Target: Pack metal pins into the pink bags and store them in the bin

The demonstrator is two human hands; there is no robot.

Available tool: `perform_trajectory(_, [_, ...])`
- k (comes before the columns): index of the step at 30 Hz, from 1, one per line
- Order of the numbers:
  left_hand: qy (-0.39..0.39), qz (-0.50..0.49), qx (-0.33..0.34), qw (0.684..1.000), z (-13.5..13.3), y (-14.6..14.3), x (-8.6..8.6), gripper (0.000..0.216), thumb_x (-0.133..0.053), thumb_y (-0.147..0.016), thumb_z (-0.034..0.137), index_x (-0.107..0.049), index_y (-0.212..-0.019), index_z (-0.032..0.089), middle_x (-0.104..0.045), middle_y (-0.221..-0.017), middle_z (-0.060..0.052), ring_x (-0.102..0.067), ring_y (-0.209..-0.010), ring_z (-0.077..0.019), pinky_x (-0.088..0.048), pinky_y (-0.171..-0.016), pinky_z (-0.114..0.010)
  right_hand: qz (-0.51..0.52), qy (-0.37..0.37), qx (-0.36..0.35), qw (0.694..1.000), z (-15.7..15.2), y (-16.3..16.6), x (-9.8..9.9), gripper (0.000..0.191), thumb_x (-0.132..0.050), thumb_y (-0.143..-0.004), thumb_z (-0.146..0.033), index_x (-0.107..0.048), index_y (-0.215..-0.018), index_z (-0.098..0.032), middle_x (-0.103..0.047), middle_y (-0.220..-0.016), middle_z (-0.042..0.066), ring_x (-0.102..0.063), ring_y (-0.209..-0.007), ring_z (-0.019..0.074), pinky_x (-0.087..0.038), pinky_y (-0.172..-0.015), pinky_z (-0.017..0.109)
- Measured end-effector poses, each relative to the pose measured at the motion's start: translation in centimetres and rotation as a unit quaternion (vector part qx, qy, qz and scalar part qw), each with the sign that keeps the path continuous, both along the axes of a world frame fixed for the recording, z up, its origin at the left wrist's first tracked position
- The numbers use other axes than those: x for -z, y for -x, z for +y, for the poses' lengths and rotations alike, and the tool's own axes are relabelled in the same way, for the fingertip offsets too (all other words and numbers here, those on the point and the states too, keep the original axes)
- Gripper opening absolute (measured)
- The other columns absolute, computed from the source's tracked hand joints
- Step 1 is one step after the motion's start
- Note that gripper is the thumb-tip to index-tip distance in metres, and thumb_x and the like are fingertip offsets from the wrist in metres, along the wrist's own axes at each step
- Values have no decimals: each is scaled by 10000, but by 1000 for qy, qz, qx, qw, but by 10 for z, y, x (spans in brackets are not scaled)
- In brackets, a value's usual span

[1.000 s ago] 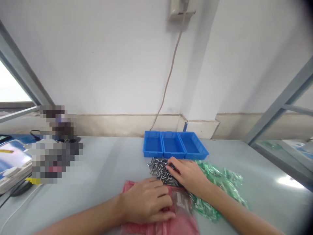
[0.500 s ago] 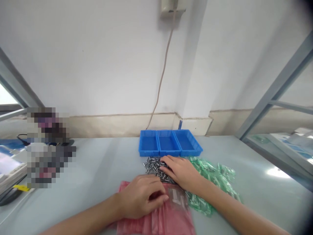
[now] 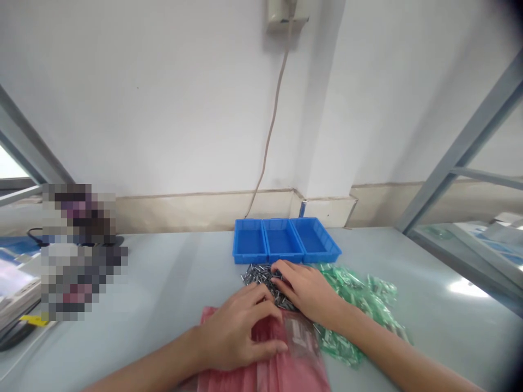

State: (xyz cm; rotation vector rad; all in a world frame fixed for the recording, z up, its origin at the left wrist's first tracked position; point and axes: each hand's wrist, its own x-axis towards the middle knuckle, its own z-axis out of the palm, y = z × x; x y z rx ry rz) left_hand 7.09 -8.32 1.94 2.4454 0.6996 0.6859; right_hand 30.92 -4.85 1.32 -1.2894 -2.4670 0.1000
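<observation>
My left hand (image 3: pixel 241 329) rests over a stack of red plastic bags (image 3: pixel 269 375), thumb and fingers apart, holding nothing that I can see. My right hand (image 3: pixel 308 291) lies on a pile of small silvery metal pieces that look like screws or rivets (image 3: pixel 255 273). Its fingers are curved over the pile, with a gap between thumb and forefinger. Whether a piece sits under the fingertips is hidden. To the right of the pile, partly under my right forearm, are green plastic bags (image 3: pixel 355 291) with small things inside.
Behind the pile stand three blue trays (image 3: pixel 281 258) side by side, with nothing visible in them. At the left edge are cables with a yellow tag (image 3: pixel 35 320) and a blurred-out area. Grey metal frame posts (image 3: pixel 435 174) rise at both sides of the table (image 3: pixel 163 288).
My left hand has opened wider, its fingers reaching forward toward the metal pile. My right hand stays on the pile with little change. The view has shifted slightly.
</observation>
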Motion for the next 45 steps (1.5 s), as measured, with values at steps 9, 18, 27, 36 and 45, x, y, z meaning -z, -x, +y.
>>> perform_trajectory(9, [6,27,-15,1000,-2,-1,-3,169,-652,-1036,347,-682,-1153,228,-664,-1168,-66,-582,-1072,-239,-493,-1002,-392,-27,-64,29,997,-3,1,-9,130,-523,-1113,-297,-628,-1088,-226,-772,-938,49,-717,-901,277,-435,-845,399])
perform_trajectory(18, [-5,-8,-11,1000,-1,-1,-1,136,-689,-1017,304,-684,-1129,226,-672,-1168,-59,-605,-1053,-223,-480,-983,-368,-47,-101,26,993,-2,-1,-1,74,-570,-1090,-284,-616,-1088,-226,-774,-902,38,-725,-863,277,-392,-846,396])
perform_trajectory(27, [8,-1,-14,1000,0,0,0,182,-712,-1001,294,-688,-1171,233,-664,-1231,-62,-616,-1108,-227,-489,-1009,-373,-110,-171,105,973,5,-15,-8,220,-505,-1098,-280,-583,-903,-218,-745,-721,43,-718,-674,262,-367,-710,374])
perform_trajectory(36, [9,6,-25,1000,0,1,2,176,-685,-1020,289,-677,-1193,259,-690,-1234,-39,-636,-1121,-225,-449,-1081,-421,-136,-93,138,977,14,-42,-32,353,-510,-1111,-369,-618,-807,-225,-741,-693,41,-658,-546,214,-139,-544,340])
perform_trajectory(45, [21,1,-19,1000,-2,0,-3,154,-617,-1055,273,-670,-1199,256,-691,-1217,-44,-627,-1106,-217,-467,-1028,-383,-155,-29,72,985,5,-49,-39,369,-686,-1000,-570,-662,-934,-208,-737,-715,50,-707,-647,270,-208,-557,322])
